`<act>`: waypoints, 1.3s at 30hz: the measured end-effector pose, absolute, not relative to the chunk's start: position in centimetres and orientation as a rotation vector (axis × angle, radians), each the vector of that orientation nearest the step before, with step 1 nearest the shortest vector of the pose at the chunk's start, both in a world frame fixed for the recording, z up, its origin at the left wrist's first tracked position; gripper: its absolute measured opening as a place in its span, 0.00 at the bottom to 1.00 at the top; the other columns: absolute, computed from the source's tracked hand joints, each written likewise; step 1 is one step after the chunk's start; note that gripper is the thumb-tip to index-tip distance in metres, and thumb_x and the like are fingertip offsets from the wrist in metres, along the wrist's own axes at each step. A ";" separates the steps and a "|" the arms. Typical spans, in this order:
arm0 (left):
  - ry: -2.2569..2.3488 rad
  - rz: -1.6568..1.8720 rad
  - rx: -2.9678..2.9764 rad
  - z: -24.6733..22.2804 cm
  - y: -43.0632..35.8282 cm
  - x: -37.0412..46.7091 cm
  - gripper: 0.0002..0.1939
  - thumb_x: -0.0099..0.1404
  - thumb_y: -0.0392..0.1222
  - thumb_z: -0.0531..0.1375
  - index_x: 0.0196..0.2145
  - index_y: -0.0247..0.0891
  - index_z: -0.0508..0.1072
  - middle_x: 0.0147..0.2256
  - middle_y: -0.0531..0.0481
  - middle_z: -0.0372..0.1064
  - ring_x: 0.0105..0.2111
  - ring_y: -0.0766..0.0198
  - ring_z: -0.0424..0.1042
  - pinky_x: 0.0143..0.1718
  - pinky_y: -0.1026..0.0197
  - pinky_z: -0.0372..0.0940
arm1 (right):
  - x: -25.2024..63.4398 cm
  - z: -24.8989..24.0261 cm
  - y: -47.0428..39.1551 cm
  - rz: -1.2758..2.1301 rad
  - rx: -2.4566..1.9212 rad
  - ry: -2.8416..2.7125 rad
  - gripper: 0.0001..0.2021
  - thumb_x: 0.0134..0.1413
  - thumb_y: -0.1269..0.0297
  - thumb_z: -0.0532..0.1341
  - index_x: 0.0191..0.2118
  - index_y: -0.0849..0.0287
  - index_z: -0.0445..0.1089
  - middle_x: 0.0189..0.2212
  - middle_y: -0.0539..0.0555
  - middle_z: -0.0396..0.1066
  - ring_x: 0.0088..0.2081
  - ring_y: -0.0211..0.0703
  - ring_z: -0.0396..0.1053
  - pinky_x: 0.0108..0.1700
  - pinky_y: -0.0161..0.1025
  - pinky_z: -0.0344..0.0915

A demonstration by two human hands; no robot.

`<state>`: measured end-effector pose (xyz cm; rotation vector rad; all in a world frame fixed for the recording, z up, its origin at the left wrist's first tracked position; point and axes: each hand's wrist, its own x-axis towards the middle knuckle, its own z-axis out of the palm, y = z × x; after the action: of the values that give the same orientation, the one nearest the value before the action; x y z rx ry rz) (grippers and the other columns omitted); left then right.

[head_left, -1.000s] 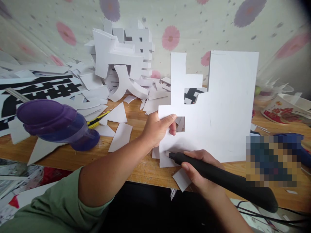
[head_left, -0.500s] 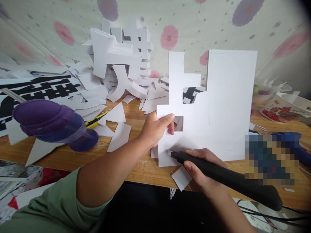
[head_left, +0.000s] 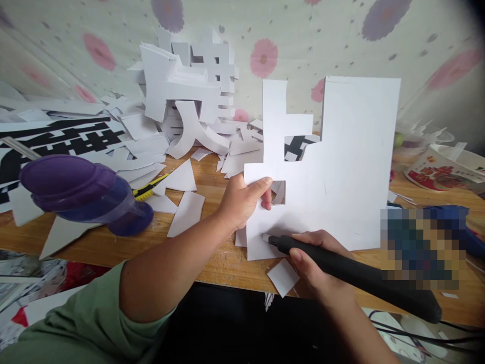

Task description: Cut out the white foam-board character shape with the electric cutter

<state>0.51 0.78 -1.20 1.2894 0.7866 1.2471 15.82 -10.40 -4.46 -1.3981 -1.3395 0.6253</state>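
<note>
My left hand (head_left: 248, 199) grips a white foam board (head_left: 344, 177) near its left edge, thumb on the front, with a fingertip showing at a small square cutout. The board stands up from the table, with a notched, stepped outline along its upper left. In my right hand (head_left: 318, 260) is a thick black-handled cutting knife (head_left: 352, 270), its short blade tip against the lower left of the board, below my left hand. Whether the blade has gone into the board, I cannot tell. A small square white offcut (head_left: 283, 278) lies on the table just below the blade.
On the left stand a purple-blue cup (head_left: 87, 194) and, beside it, a yellow utility knife (head_left: 150, 188). White cut-out characters (head_left: 185, 81) and many scraps (head_left: 140, 124) fill the back. A paper bowl (head_left: 435, 169) sits at right; black cables (head_left: 428, 338) hang below the table edge.
My right hand and the cutting knife have shifted very slightly to the right along the lower part of the board. The left hand keeps its grip in the same place.
</note>
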 end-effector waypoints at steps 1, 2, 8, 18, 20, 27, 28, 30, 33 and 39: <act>0.788 1.249 1.291 -1.3 0.8 0.5 0.14 0.63 0.45 0.60 0.21 0.39 0.68 0.16 0.56 0.64 0.17 0.68 0.63 0.25 0.63 0.64 | 15.8 -4.6 -10.4 0.609 -1.410 -1.328 0.12 0.43 0.53 0.70 0.31 0.54 0.75 0.25 0.51 0.77 0.26 0.43 0.73 0.28 0.38 0.69; 0.791 1.254 1.287 -1.3 0.8 0.5 0.14 0.63 0.45 0.60 0.21 0.39 0.68 0.16 0.56 0.64 0.17 0.68 0.63 0.25 0.63 0.64 | 15.9 -4.7 -10.4 0.604 -1.415 -1.315 0.12 0.42 0.53 0.70 0.31 0.53 0.75 0.25 0.51 0.77 0.26 0.43 0.73 0.29 0.38 0.69; 0.844 1.320 1.274 -1.4 1.1 0.3 0.11 0.62 0.43 0.60 0.23 0.39 0.70 0.15 0.57 0.63 0.17 0.69 0.62 0.26 0.63 0.62 | 16.6 -6.1 -10.2 0.838 -1.072 -1.170 0.09 0.48 0.55 0.68 0.33 0.54 0.73 0.32 0.54 0.80 0.33 0.49 0.78 0.34 0.44 0.74; 0.875 1.341 1.190 -1.2 1.3 0.1 0.15 0.60 0.43 0.62 0.18 0.38 0.69 0.15 0.55 0.64 0.18 0.68 0.63 0.24 0.63 0.60 | 15.8 -5.3 -10.9 0.860 -1.004 -1.354 0.12 0.49 0.52 0.66 0.35 0.54 0.72 0.29 0.53 0.77 0.29 0.44 0.74 0.30 0.39 0.70; 0.876 1.373 1.154 -1.0 1.6 -0.2 0.15 0.60 0.41 0.62 0.17 0.38 0.68 0.15 0.55 0.63 0.17 0.69 0.61 0.22 0.64 0.58 | 16.0 -4.9 -10.7 0.849 -0.970 -1.479 0.15 0.49 0.49 0.65 0.34 0.55 0.71 0.29 0.54 0.76 0.28 0.44 0.75 0.29 0.38 0.70; 0.899 1.430 1.010 0.0 2.5 -0.9 0.05 0.57 0.41 0.63 0.25 0.40 0.73 0.16 0.56 0.63 0.17 0.67 0.61 0.21 0.64 0.60 | 15.6 -3.4 -10.6 0.643 -0.922 -1.564 0.13 0.51 0.48 0.62 0.32 0.53 0.69 0.23 0.49 0.74 0.24 0.38 0.73 0.27 0.33 0.69; 0.898 1.420 1.010 0.0 2.6 -0.9 0.05 0.57 0.41 0.63 0.25 0.39 0.73 0.16 0.56 0.63 0.17 0.67 0.61 0.21 0.64 0.60 | 15.6 -3.5 -10.6 0.639 -0.926 -1.549 0.13 0.51 0.48 0.63 0.32 0.53 0.69 0.24 0.49 0.75 0.25 0.38 0.74 0.28 0.33 0.70; 0.901 1.413 1.023 -0.1 2.6 -0.9 0.06 0.56 0.41 0.64 0.24 0.39 0.73 0.16 0.56 0.63 0.17 0.66 0.61 0.21 0.64 0.60 | 15.7 -3.9 -10.6 0.660 -0.906 -1.514 0.14 0.51 0.47 0.63 0.33 0.53 0.68 0.26 0.50 0.77 0.27 0.40 0.75 0.30 0.34 0.71; 0.900 1.420 1.032 -0.4 2.6 -0.7 0.05 0.56 0.40 0.64 0.25 0.38 0.74 0.16 0.55 0.63 0.17 0.66 0.61 0.21 0.64 0.60 | 15.8 -4.5 -10.6 0.707 -0.906 -1.523 0.16 0.52 0.46 0.63 0.36 0.53 0.67 0.29 0.52 0.78 0.29 0.41 0.76 0.31 0.36 0.71; 0.903 1.416 0.996 -0.8 2.5 -0.3 0.08 0.55 0.41 0.64 0.22 0.38 0.70 0.17 0.56 0.63 0.17 0.68 0.61 0.21 0.64 0.60 | 15.3 -4.3 -10.2 0.708 -0.818 -1.632 0.16 0.52 0.46 0.63 0.35 0.54 0.70 0.26 0.51 0.77 0.25 0.38 0.73 0.29 0.34 0.68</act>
<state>-0.27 2.45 -0.85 0.9964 0.9032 1.4165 15.30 -10.20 -4.32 -0.8180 -1.6322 0.7084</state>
